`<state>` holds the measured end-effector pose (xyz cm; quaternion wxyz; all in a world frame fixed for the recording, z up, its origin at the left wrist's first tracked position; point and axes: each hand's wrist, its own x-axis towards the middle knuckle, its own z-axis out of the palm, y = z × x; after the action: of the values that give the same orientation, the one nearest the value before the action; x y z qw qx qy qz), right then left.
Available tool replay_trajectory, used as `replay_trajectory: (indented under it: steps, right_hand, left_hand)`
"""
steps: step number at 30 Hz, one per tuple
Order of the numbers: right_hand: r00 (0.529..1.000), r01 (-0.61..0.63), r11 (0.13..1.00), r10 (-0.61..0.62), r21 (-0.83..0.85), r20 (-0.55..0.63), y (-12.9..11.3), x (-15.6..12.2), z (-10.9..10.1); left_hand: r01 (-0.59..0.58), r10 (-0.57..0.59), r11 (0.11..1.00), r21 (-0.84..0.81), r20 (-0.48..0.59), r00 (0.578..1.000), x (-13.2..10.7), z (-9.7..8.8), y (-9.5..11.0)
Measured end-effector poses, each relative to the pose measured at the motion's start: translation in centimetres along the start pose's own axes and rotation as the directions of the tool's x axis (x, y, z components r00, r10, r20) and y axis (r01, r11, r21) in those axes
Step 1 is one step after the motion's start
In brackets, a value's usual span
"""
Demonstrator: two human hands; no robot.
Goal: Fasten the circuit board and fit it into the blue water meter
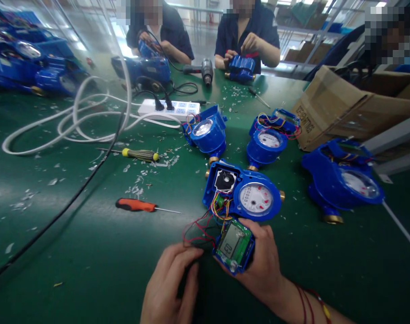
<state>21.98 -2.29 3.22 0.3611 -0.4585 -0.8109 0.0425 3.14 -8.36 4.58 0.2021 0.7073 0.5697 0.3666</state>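
Observation:
My right hand (pixel 264 256) grips a small blue meter cover (pixel 250 252) with a green circuit board (pixel 244 237) in it. The board's grey display (pixel 231 239) faces up. Colored wires (pixel 221 211) link the board to an opened blue water meter (pixel 275 198) just beyond, which lies with its round dial upward. To the left is my left hand (pixel 171 279), its fingers loosely bent and thumb apart, with nothing visible in them. Its fingertips are close to thin red wires (pixel 200 231) that loop from the board; whether they touch is unclear.
Near the middle lie an orange screwdriver (pixel 137 205) and a yellow screwdriver (pixel 140 155). More blue meters (pixel 208 135) stand behind and at right. A power strip (pixel 184 108), white cable (pixel 39 121), heat gun (pixel 207 72) and cardboard box (pixel 329 108) are farther off. Two people work opposite.

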Motion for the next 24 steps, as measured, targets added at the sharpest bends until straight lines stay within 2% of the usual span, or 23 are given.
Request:
replay_trajectory:
  steps: [6,10,14,17,21,24]
  right_hand:
    - [0.998,0.053,0.998,-0.052,0.033,-0.02,0.1,0.2,-0.2]
    - [0.994,0.101,0.995,-0.1,0.008,-0.042,-0.1,0.0,-0.1]
    - [0.988,0.142,0.989,-0.144,-0.044,-0.054,-0.3,0.1,-0.2]
    - [0.987,0.156,0.987,-0.157,-0.03,-0.043,-0.4,0.1,-0.3]
    - [0.989,0.144,0.989,-0.144,-0.015,-0.031,-0.5,0.2,-0.3]
    - [0.993,0.121,0.993,-0.121,0.007,-0.006,-0.4,0.1,-0.3]
  left_hand:
    - [-0.083,0.085,0.996,-0.026,0.066,0.994,0.3,0.9,0.9]
    - [-0.093,0.09,0.991,0.098,0.04,0.995,0.4,1.8,1.6]
    - [-0.048,0.046,0.995,0.093,0.021,0.999,0.6,2.3,2.0]
    - [-0.013,0.015,1.0,-0.02,0.084,0.996,0.9,2.0,1.8]
    - [0.152,-0.132,0.983,-0.105,0.174,0.976,1.4,1.6,1.5]
    - [0.207,-0.171,0.969,-0.135,0.237,0.956,1.6,1.4,1.4]
